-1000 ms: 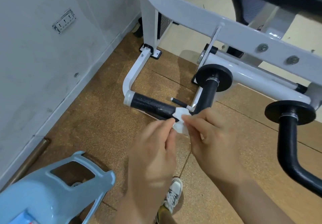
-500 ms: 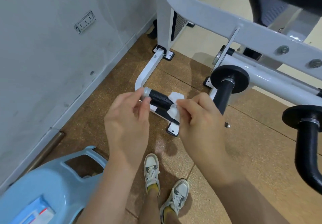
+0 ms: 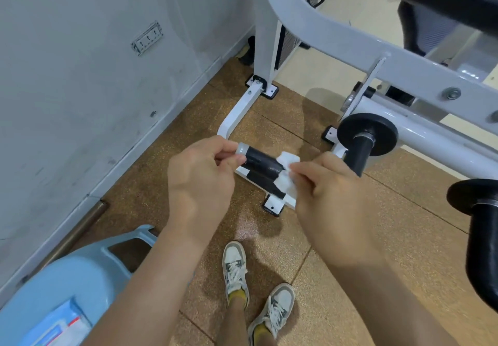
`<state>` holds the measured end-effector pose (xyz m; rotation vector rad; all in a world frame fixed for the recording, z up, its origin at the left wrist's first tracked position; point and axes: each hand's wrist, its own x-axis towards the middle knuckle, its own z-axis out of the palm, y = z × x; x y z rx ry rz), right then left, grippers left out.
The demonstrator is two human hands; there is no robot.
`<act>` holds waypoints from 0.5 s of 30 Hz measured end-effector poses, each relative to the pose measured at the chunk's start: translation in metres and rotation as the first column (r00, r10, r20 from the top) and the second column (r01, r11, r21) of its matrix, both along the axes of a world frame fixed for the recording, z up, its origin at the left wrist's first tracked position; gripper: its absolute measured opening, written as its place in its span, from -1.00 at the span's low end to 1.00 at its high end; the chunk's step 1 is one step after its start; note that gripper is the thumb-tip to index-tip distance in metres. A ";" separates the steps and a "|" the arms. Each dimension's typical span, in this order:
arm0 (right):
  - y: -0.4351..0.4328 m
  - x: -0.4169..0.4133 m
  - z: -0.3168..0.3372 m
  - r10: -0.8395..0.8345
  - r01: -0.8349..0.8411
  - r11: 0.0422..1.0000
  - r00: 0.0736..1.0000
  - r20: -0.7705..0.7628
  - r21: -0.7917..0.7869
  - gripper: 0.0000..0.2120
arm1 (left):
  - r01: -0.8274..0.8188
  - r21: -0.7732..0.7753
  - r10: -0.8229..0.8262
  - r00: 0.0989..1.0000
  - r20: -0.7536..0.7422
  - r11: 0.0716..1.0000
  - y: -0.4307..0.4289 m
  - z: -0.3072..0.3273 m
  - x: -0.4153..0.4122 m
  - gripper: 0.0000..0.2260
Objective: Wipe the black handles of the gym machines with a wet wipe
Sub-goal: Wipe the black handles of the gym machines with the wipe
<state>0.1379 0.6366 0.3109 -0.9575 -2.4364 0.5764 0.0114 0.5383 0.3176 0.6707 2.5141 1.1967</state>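
the short black cylindrical rubber handle [image 3: 262,162] sits low over the brown speckled floor [image 3: 336,278], close to the foot of the white metal machine frame [image 3: 234,119] on the wall side. its long axis runs from the left hand [image 3: 200,181], whose curled fingers pinch the grey end cap [image 3: 241,148], across to the right hand [image 3: 331,200], which pinches a crumpled white wet wipe [image 3: 287,184] against the handle's right end. the bare black length lies to the left of the wipe, so the stroke probably runs along that axis toward the cap.
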 end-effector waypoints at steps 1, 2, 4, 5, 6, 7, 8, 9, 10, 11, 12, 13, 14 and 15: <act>-0.003 -0.013 -0.001 0.006 -0.006 1.000 0.999 -0.034 0.004 -0.90 | 0.006 -0.004 -0.006 1.000 -0.017 1.000 0.000 -0.001 0.000 -0.92; -0.008 -0.028 -0.002 0.029 -0.030 1.000 0.997 -0.070 -0.001 -0.87 | 0.006 -0.005 -0.006 1.000 -0.028 1.000 0.001 -0.002 0.000 -0.92; -0.011 -0.042 -0.004 0.090 -0.091 0.996 0.990 -0.104 -0.007 -0.84 | 0.009 -0.007 -0.009 0.999 -0.032 1.000 0.000 -0.003 -0.001 -0.92; -0.008 -0.036 -0.003 0.114 -0.114 0.993 0.990 -0.080 0.006 -0.89 | 0.018 -0.006 -0.018 0.999 -0.032 1.000 0.001 -0.003 -0.001 -0.93; -0.004 -0.026 -0.002 0.111 -0.110 0.994 0.993 -0.046 0.009 -0.92 | 0.029 -0.001 -0.029 0.999 -0.035 1.000 0.001 -0.002 0.000 -0.93; -0.003 -0.015 0.001 0.079 -0.079 0.997 0.997 -0.018 0.002 -0.90 | 0.033 0.008 -0.033 0.999 -0.039 0.999 0.000 -0.001 0.000 -0.94; -0.004 -0.009 0.003 0.044 -0.044 0.999 0.999 -0.010 -0.007 -0.88 | 0.026 0.018 -0.025 0.999 -0.044 0.999 0.000 0.000 -0.001 -0.94; -0.006 -0.013 0.004 0.027 -0.027 1.000 0.999 -0.025 -0.008 -0.89 | 0.016 0.027 -0.014 0.999 -0.044 1.000 -0.001 -0.001 -0.001 -0.93; -0.009 -0.025 0.003 0.029 -0.029 0.999 0.998 -0.048 -0.018 -0.91 | 0.010 0.034 -0.009 0.999 -0.040 0.999 0.000 -0.003 -0.001 -0.92; -0.013 -0.040 0.002 0.034 -0.036 0.999 0.997 -0.073 -0.031 -0.89 | 0.008 0.040 -0.007 0.999 -0.040 0.999 0.000 -0.005 0.000 -0.90; -0.017 -0.055 0.000 0.042 -0.048 0.998 0.994 -0.098 -0.052 -0.85 | 0.006 0.046 -0.003 0.999 -0.046 0.999 0.000 -0.007 0.000 -0.88; -0.019 -0.063 -0.001 0.053 -0.061 0.996 0.992 -0.115 -0.068 -0.80 | 0.006 0.051 -0.004 0.999 -0.054 0.999 -0.001 -0.007 0.000 -0.87; -0.018 -0.063 -0.001 0.081 -0.089 0.993 0.991 -0.110 -0.072 -0.78 | 0.010 0.056 -0.007 0.999 -0.054 0.998 -0.002 -0.007 0.000 -0.85; -0.015 -0.054 0.000 0.106 -0.112 0.991 0.991 -0.084 -0.067 -0.78 | 0.017 0.057 -0.015 0.999 -0.042 0.998 -0.004 -0.006 0.000 -0.84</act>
